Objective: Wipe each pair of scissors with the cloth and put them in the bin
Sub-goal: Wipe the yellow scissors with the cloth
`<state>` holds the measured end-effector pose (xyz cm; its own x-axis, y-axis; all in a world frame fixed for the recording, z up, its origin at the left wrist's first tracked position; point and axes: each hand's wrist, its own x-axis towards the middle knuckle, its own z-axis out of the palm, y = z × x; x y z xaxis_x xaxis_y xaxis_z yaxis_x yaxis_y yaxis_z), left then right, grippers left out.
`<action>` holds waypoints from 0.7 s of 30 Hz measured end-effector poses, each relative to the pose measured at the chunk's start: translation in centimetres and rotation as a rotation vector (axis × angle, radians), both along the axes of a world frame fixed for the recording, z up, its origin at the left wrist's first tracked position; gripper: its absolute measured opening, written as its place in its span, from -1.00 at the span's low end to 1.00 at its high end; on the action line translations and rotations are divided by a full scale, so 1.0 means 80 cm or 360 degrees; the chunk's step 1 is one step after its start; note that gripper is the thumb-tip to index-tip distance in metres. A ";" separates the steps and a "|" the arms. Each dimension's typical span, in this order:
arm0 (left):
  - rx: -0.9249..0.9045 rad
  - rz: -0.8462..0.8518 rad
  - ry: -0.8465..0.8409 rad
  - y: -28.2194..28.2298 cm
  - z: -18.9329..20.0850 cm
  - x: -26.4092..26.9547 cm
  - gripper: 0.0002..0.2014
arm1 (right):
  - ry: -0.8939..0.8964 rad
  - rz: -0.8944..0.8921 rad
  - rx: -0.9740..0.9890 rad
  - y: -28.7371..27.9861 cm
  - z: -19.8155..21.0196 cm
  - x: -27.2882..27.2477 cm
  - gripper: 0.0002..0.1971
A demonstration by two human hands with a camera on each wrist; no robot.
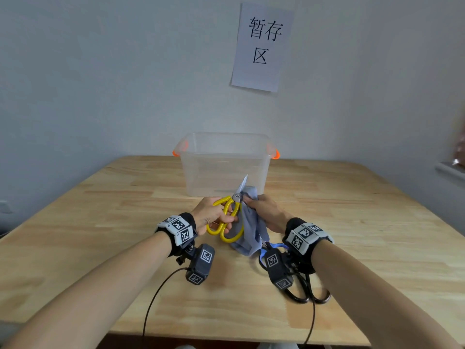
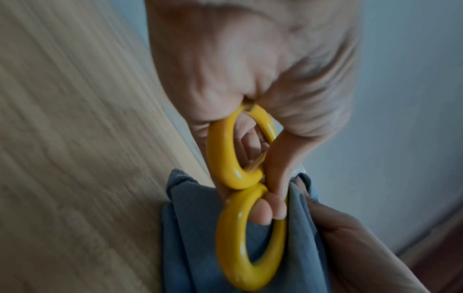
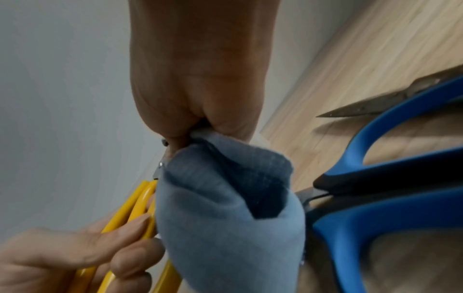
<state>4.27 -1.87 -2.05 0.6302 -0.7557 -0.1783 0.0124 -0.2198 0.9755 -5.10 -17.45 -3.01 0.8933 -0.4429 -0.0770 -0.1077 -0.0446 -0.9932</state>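
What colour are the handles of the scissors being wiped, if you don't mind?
Bright yellow; the scissors' handles show best in the left wrist view.

Head view looking forward and down over wooden table (image 1: 100, 222), wrist views close beside palms, all sharing yellow-handled scissors (image 1: 227, 217), blue cloth (image 1: 249, 230)

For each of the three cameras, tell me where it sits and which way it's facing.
Head: on the head, looking forward and down at table, bin and wall; both forearms and hands show.
Left wrist: looks along the left hand gripping the yellow scissors.
Right wrist: looks along the right hand pinching the cloth; blue scissors lie beside.
All three share yellow scissors and cloth.
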 end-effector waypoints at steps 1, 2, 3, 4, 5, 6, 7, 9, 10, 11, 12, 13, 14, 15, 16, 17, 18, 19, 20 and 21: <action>-0.0003 0.0011 -0.0001 -0.001 0.000 0.000 -0.77 | 0.0001 0.0032 0.0048 0.001 0.002 -0.003 -0.72; -0.0005 0.0017 -0.0001 -0.001 0.001 0.000 -0.77 | 0.0003 0.0067 0.0104 0.002 0.003 -0.003 -0.69; -0.0008 0.0021 -0.0001 -0.002 0.001 0.000 -0.77 | 0.0007 0.0105 0.0167 0.005 0.003 -0.004 -0.62; -0.0013 0.0026 -0.0001 -0.002 0.002 -0.001 -0.77 | 0.0002 0.0135 0.0237 0.007 0.003 -0.005 -0.56; -0.0020 0.0032 0.0000 -0.002 0.002 -0.002 -0.78 | -0.0007 0.0117 0.0276 0.009 0.005 -0.006 -0.52; -0.0030 0.0037 0.0001 -0.002 0.003 -0.003 -0.78 | -0.0020 0.0093 0.0307 0.009 0.006 -0.007 -0.52; -0.0039 0.0041 0.0000 -0.002 0.004 -0.003 -0.78 | -0.0038 0.0065 0.0327 0.010 0.008 -0.008 -0.55; -0.0050 0.0055 -0.0008 -0.001 0.006 -0.004 -0.78 | -0.0100 -0.0004 0.0300 0.009 0.011 -0.008 -0.70; -0.0053 0.0063 -0.0018 -0.001 0.006 -0.004 -0.77 | -0.0113 -0.0053 0.0261 0.009 0.010 -0.007 -0.87; -0.0056 0.0067 -0.0030 0.000 0.007 -0.004 -0.77 | -0.0126 -0.0124 0.0206 0.011 0.011 -0.009 -0.94; -0.0058 0.0070 -0.0040 0.000 0.008 -0.004 -0.78 | -0.0137 -0.0207 0.0110 0.010 0.010 -0.009 -0.86; -0.0062 0.0074 -0.0050 0.001 0.008 -0.004 -0.78 | -0.0153 -0.0248 -0.0014 0.009 0.009 -0.009 -0.83; -0.0067 0.0084 -0.0059 0.001 0.009 -0.004 -0.79 | -0.0138 -0.0264 -0.0158 0.006 0.007 -0.008 -0.81; -0.0072 0.0099 -0.0063 0.001 0.010 -0.004 -0.79 | -0.0126 -0.0270 -0.0332 0.006 0.008 -0.008 -0.78; -0.0077 0.0118 -0.0064 0.001 0.011 -0.004 -0.79 | -0.0060 -0.0274 -0.0542 0.004 0.006 -0.005 -0.74; -0.0083 0.0134 -0.0065 0.001 0.012 -0.004 -0.79 | 0.0028 -0.0301 -0.0743 0.002 0.004 -0.002 -0.74; -0.0089 0.0143 -0.0069 0.002 0.013 -0.005 -0.79 | 0.0119 -0.0315 -0.0881 0.000 0.004 0.001 -0.79; -0.0093 0.0148 -0.0078 0.002 0.014 -0.006 -0.79 | 0.0176 -0.0337 -0.1002 0.000 0.005 0.002 -0.81; -0.0095 0.0150 -0.0087 0.002 0.015 -0.006 -0.79 | 0.0224 -0.0327 -0.1053 0.000 0.006 0.003 -0.77; -0.0093 0.0153 -0.0094 0.002 0.015 -0.007 -0.79 | 0.0255 -0.0303 -0.1070 0.000 0.007 0.003 -0.74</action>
